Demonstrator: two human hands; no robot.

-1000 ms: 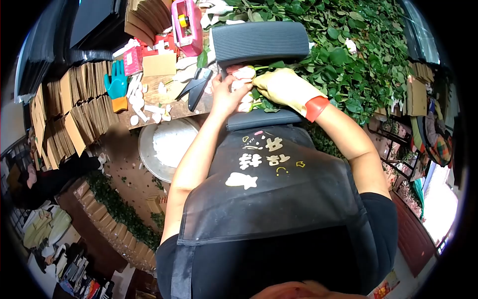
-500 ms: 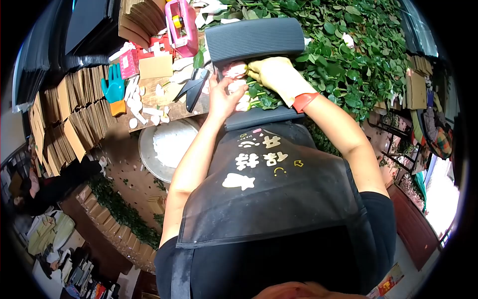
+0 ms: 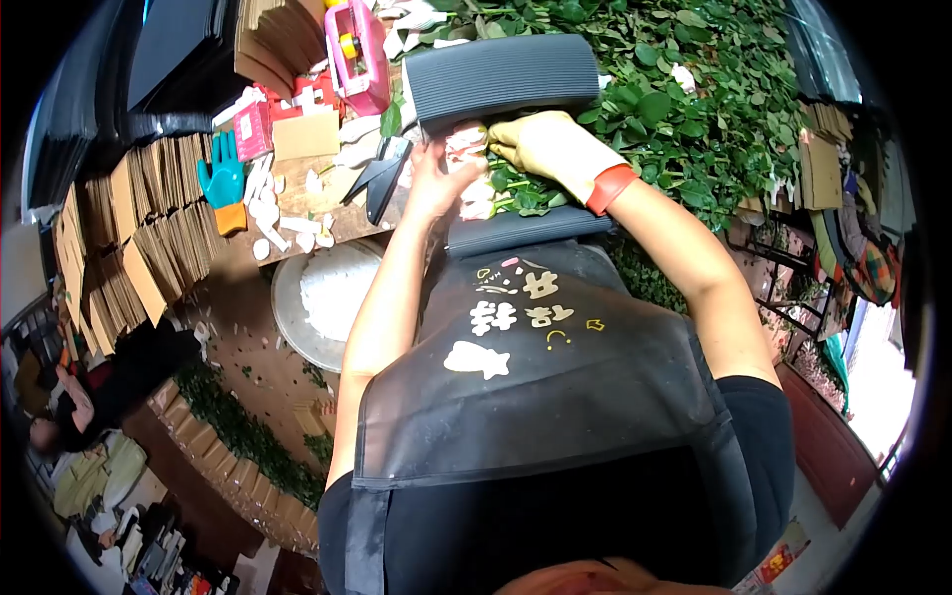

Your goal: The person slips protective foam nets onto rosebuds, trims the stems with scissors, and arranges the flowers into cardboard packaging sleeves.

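Observation:
Pale pink roses [image 3: 478,196] lie side by side with their leafy green stems to the right, inside a folded dark corrugated sheet [image 3: 504,77]. My bare left hand [image 3: 434,186] is closed about the rose heads from the left, its thumb across them. My right hand [image 3: 551,151], in a pale yellow glove with a red-orange cuff, has its fingers curled at the base of the upper blooms. Its fingertips meet the flowers just under the sheet's raised flap. Some blooms are partly hidden by my fingers.
Black-handled scissors [image 3: 381,182], a pink tape dispenser [image 3: 359,61] and a teal glove [image 3: 226,171] are at the left. Below the table edge stands a round metal basin [image 3: 290,309]. Leafy stems [image 3: 684,129] cover the right side. Cardboard stacks [image 3: 164,233] stand far left.
My left hand has shifted slightly down and its thumb has drawn left over the roses. My right hand stays at the blooms, its fingers a little further left.

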